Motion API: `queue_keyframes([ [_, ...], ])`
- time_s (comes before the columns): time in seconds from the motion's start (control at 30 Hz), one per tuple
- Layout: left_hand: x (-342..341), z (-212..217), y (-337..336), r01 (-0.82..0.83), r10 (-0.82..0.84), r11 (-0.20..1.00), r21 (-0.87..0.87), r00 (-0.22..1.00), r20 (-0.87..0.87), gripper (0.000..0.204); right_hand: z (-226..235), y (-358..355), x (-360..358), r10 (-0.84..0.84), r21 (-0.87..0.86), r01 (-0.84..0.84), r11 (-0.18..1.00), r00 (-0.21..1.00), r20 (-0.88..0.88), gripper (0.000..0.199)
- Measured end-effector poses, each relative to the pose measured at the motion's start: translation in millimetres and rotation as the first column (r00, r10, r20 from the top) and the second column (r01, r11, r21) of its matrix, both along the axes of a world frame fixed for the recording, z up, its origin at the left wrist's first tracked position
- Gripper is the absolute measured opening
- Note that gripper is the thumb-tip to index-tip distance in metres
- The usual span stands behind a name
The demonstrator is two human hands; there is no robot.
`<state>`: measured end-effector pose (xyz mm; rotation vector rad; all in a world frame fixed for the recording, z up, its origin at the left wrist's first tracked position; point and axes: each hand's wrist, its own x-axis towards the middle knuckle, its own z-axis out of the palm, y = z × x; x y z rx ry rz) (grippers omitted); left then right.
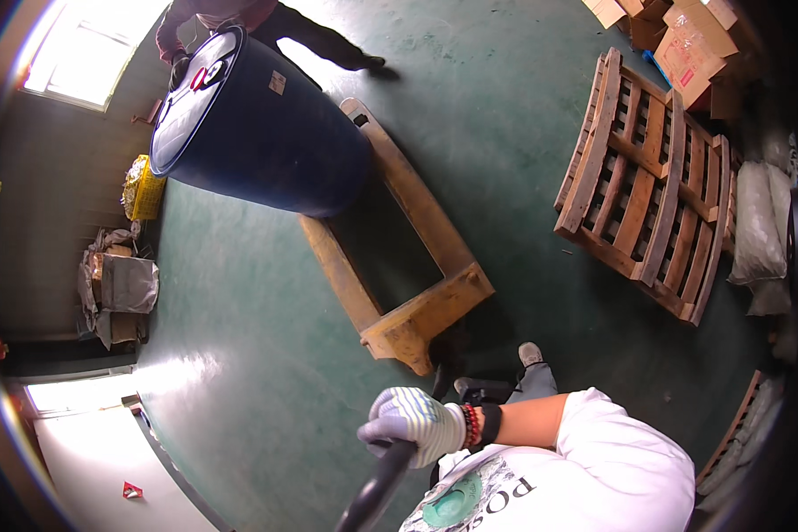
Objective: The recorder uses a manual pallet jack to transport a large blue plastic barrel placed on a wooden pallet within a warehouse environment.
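My right hand [414,426], in a white and grey striped work glove, is wrapped around the black handle [377,490] of a pallet jack. Red beads and a black band circle that wrist. Two worn yellow forks [414,206] reach away from me, joined at the near end. A large blue plastic drum [266,133] is at their far part; whether its whole base rests on them is hidden. At the drum's rim is another person's dark-gloved hand [179,71]. My left hand is out of view.
A wooden pallet [652,168] lies to the right, with cardboard boxes [696,53] behind it and white sacks [761,222] beside it. On the left are a yellow crate [147,191] and a stack of grey bags [129,285]. The co-worker [319,40] stands beyond the drum.
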<state>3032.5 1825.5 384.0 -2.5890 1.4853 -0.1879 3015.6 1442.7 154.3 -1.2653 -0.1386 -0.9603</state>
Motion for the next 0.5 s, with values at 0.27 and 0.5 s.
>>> queue_keyframes([
  [0.27,30,-8,-15,-0.37,0.399,0.893,-0.258,0.914,0.072,0.04,5,-1,71,-0.041,-0.008,0.04,0.999,0.996,-0.075,0.029],
  [0.5,71,5,-47,-0.48,0.468,0.827,-0.294,0.876,-0.116,0.029,3,7,144,-0.074,-0.08,0.065,0.995,0.99,-0.117,0.025],
])
